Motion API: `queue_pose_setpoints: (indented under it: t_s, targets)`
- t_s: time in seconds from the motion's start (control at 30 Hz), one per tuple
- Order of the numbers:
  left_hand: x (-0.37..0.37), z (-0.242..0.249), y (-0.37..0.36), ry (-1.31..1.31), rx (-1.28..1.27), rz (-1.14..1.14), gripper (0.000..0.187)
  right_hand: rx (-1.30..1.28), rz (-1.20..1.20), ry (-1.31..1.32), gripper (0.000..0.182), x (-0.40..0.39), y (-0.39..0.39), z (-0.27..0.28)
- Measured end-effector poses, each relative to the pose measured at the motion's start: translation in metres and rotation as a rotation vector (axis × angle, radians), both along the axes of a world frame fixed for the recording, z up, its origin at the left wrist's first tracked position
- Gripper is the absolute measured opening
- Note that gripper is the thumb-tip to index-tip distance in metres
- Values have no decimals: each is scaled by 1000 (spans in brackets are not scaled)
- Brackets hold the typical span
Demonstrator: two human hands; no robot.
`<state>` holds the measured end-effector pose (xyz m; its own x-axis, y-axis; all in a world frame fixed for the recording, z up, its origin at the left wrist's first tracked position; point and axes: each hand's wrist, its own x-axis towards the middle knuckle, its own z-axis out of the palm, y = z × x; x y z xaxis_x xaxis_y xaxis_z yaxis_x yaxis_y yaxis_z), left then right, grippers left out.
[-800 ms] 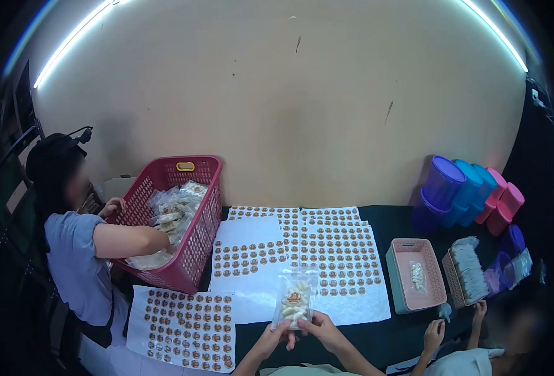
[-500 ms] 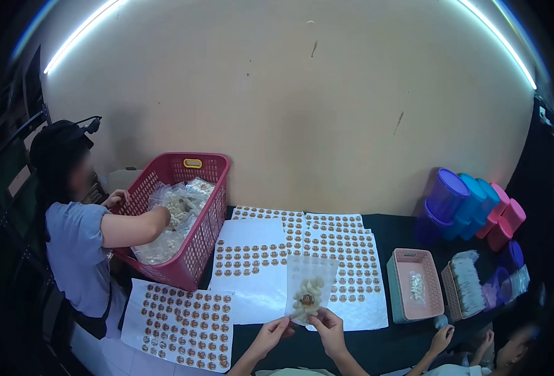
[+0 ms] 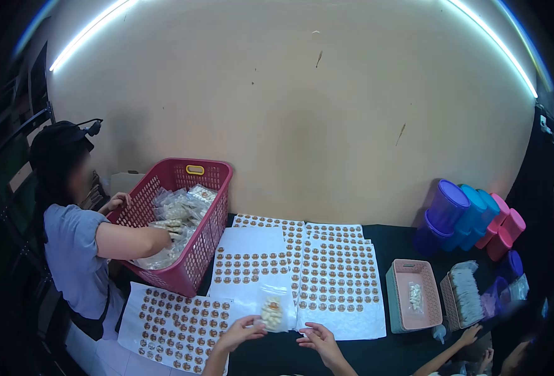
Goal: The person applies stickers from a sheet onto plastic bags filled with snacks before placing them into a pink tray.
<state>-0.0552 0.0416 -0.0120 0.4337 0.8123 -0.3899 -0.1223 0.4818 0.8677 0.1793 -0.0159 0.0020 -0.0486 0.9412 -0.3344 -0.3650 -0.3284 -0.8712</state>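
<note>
A clear bag of pale pieces (image 3: 273, 311) with a round brown sticker hangs at the lower middle, over the edge of the sticker sheets. My left hand (image 3: 242, 332) grips the bag's left side between thumb and fingers. To the right of the bag, apart from it, my right hand (image 3: 319, 341) has its fingers spread and holds nothing. Behind both hands lie white sheets (image 3: 341, 276) with rows of round brown stickers. Another sticker sheet (image 3: 180, 326) lies to the left.
A person (image 3: 76, 232) at the left reaches into a red basket (image 3: 211, 250) of filled bags. Right: a pink basket (image 3: 436, 294) with one bag, a basket of stacked bags (image 3: 468, 294), coloured tubs (image 3: 449, 200), and another person's hand (image 3: 471, 335).
The bag has moved left and turned in my left hand. My right hand has let go of it and opened. The co-worker's hand at the right has moved right.
</note>
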Motion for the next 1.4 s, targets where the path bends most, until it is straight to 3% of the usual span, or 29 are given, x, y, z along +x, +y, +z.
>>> queue_pose_setpoints:
  t_s: [0.1,0.13,0.17,0.2,0.3,0.4,0.5,0.57,0.63,0.7,0.77,0.83,0.93,1.0,1.03,1.1,1.13,1.27,1.33,1.4]
  targets:
    - [-42,-12,36,99,183,148,43,-5,42,-127,30,16,4,-11]
    - [-48,38,41,343,304,210,35,-12,42,-134,27,19,3,-11]
    - [-70,22,69,227,607,302,24,-26,53,-142,27,22,1,-11]
    - [-79,39,90,-20,539,401,23,-14,53,-166,26,24,0,-12]
    - [-87,107,118,-243,591,676,37,7,57,-193,24,24,-5,-11]
    - [-105,97,143,-45,473,749,44,36,97,-258,24,27,-13,-14]
    - [-97,55,136,173,701,617,44,39,80,-233,22,30,-20,-24]
    - [-83,36,108,211,461,458,40,47,45,-238,18,34,-24,-41]
    - [-67,-4,81,181,457,362,35,40,-23,-205,17,34,-26,-42]
    - [-55,-60,54,362,399,235,36,32,-72,-308,19,40,-26,-43]
    - [-42,-111,19,704,301,25,51,16,-128,-404,30,46,-23,-38]
    - [-35,-169,-13,939,278,-263,71,58,-166,-376,29,53,-17,-36]
    - [-2,-155,-56,1100,178,-328,90,150,-250,-378,27,54,-3,-30]
    - [9,-162,-68,1106,223,-270,98,522,-461,-678,27,50,7,-23]
    - [12,-170,-75,1114,240,-300,98,509,-494,-676,27,57,6,-20]
    - [17,-179,-83,1250,345,-181,99,305,-261,-386,23,73,5,-15]
    - [18,-181,-86,1269,358,-174,99,205,-219,-402,20,82,2,-13]
    - [26,-169,-88,1276,357,-130,99,197,-218,-491,13,116,-5,-21]
    - [31,-171,-89,1291,360,-113,99,361,-300,-646,24,133,-17,1]
    - [31,-169,-89,1318,357,-92,99,293,-339,-537,30,162,-28,-13]
